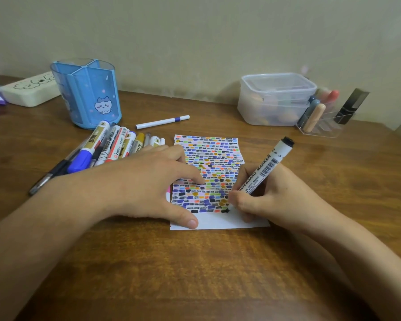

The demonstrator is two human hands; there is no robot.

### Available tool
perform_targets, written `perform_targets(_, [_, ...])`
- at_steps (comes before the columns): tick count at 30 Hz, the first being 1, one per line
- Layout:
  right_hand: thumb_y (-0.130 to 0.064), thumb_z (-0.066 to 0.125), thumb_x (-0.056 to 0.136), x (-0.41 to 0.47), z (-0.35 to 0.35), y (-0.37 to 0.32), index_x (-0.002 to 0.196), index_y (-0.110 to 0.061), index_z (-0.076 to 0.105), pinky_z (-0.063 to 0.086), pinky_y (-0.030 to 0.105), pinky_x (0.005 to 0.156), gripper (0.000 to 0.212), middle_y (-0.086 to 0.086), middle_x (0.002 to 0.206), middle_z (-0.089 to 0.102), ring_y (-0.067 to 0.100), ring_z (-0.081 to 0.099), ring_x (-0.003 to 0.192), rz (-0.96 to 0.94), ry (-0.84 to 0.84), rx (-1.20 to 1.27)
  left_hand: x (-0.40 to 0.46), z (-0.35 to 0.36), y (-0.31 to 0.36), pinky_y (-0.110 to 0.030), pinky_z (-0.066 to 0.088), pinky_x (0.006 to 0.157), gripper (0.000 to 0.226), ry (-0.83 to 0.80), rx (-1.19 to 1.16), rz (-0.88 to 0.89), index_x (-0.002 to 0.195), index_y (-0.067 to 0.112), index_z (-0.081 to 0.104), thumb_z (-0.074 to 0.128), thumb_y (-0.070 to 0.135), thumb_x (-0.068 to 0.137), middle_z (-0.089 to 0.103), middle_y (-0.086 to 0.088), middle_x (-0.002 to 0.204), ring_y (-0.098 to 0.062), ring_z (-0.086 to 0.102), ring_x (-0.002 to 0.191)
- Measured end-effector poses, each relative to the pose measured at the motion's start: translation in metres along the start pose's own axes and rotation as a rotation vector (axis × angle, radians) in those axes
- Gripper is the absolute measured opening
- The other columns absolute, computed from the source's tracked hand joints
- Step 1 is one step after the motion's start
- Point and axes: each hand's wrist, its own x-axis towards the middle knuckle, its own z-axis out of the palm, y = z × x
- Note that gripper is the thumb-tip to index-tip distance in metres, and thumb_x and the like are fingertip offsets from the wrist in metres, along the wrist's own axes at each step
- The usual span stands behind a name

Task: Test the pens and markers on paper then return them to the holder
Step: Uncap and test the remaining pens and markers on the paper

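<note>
A sheet of paper (214, 222) lies on the wooden table, covered in rows of coloured marks down to a white strip at its near edge. My right hand (271, 200) grips a black whiteboard marker (265, 169), its tip on the paper at the lowest row. My left hand (148, 181) presses flat on the paper's left side, thumb at the near corner. Several pens and markers (107, 147) lie in a heap left of the paper. A white pen with a blue band (162, 121) lies apart behind it. The blue holder (87, 93) stands empty at back left.
A clear lidded plastic box (276, 99) sits at back right beside a clear organiser (326, 119) with small items. A cream case (30, 90) lies at the far left by the wall. A pink object peeks out under my left hand.
</note>
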Motion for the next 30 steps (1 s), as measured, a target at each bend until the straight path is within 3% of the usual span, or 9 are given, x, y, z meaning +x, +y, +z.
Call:
perform_targets(3, [-0.023, 0.075, 0.083, -0.001, 0.0, -0.001, 0.073, -0.014, 0.064, 0.051, 0.039, 0.063, 0.017, -0.001, 0.058, 0.068, 0.011, 0.059, 0.055, -0.023, -0.012, 0.011, 0.0, 0.001, 0.0, -0.026, 0.034, 0.086, 0.078, 0.008, -0.006, 0.012, 0.136, 0.061, 0.035, 0.053, 0.087, 0.064, 0.032, 0.023, 0.112, 0.001, 0.034, 0.105])
perform_targets(7, [-0.028, 0.074, 0.08, 0.0, 0.0, 0.0, 0.072, -0.014, 0.064, 0.053, 0.042, 0.063, 0.018, -0.002, 0.059, 0.066, 0.011, 0.058, 0.056, -0.025, -0.012, -0.03, 0.0, 0.001, -0.001, -0.027, 0.035, 0.09, 0.077, 0.021, -0.007, 0.017, 0.135, 0.062, 0.035, 0.054, 0.087, 0.065, 0.032, 0.024, 0.113, 0.001, 0.034, 0.107])
perform_targets(12, [-0.016, 0.072, 0.087, 0.0, -0.004, 0.001, 0.075, -0.008, 0.063, 0.05, 0.024, 0.056, 0.016, 0.003, 0.057, 0.066, 0.013, 0.061, 0.054, -0.011, 0.006, 0.206, 0.0, 0.003, -0.002, -0.025, 0.034, 0.088, 0.079, 0.044, -0.008, 0.031, 0.137, 0.06, 0.035, 0.055, 0.086, 0.065, 0.033, 0.024, 0.111, 0.002, 0.032, 0.107])
perform_targets(19, [-0.01, 0.07, 0.091, 0.008, -0.013, 0.007, 0.085, -0.005, 0.063, 0.054, 0.027, 0.053, 0.011, 0.007, 0.061, 0.064, 0.022, 0.063, 0.056, -0.014, 0.067, 0.324, -0.001, 0.001, -0.004, -0.027, 0.039, 0.093, 0.078, 0.138, -0.079, 0.033, 0.143, 0.062, 0.022, 0.039, 0.086, 0.071, 0.036, 0.024, 0.105, 0.003, 0.036, 0.104])
perform_targets(22, [-0.014, 0.072, 0.09, 0.008, -0.013, 0.007, 0.087, -0.008, 0.059, 0.055, 0.028, 0.052, 0.015, 0.006, 0.062, 0.066, 0.021, 0.065, 0.056, -0.009, 0.085, 0.358, -0.003, -0.001, -0.005, -0.025, 0.036, 0.092, 0.054, 0.267, -0.121, 0.058, 0.145, 0.054, 0.024, 0.045, 0.052, 0.096, 0.036, 0.02, 0.103, 0.0, 0.038, 0.104])
perform_targets(24, [-0.019, 0.075, 0.087, 0.008, -0.013, 0.006, 0.087, -0.01, 0.057, 0.055, 0.029, 0.052, 0.02, 0.006, 0.063, 0.067, 0.021, 0.066, 0.057, -0.013, 0.099, 0.377, -0.005, -0.002, -0.006, -0.024, 0.033, 0.094, 0.054, 0.305, -0.138, 0.061, 0.144, 0.049, 0.025, 0.04, 0.021, 0.1, 0.036, 0.018, 0.103, -0.001, 0.037, 0.104])
perform_targets(27, [-0.03, 0.078, 0.077, 0.007, -0.014, 0.003, 0.088, -0.008, 0.059, 0.053, 0.029, 0.051, 0.031, 0.004, 0.064, 0.069, 0.022, 0.064, 0.056, -0.011, 0.1, 0.388, -0.007, -0.005, -0.005, -0.019, 0.034, 0.087, 0.075, 0.321, -0.117, 0.043, 0.137, 0.058, 0.014, 0.036, -0.001, 0.097, 0.031, 0.018, 0.105, 0.002, 0.032, 0.102])
perform_targets(30, [-0.034, 0.081, 0.07, 0.006, -0.015, 0.001, 0.087, -0.012, 0.065, 0.053, 0.029, 0.053, 0.033, 0.005, 0.069, 0.072, 0.02, 0.064, 0.056, 0.004, 0.098, 0.39, -0.006, -0.004, -0.006, -0.016, 0.037, 0.072, 0.099, 0.341, -0.081, 0.026, 0.146, 0.059, 0.006, 0.045, -0.011, 0.089, 0.024, 0.018, 0.107, 0.004, 0.034, 0.101])
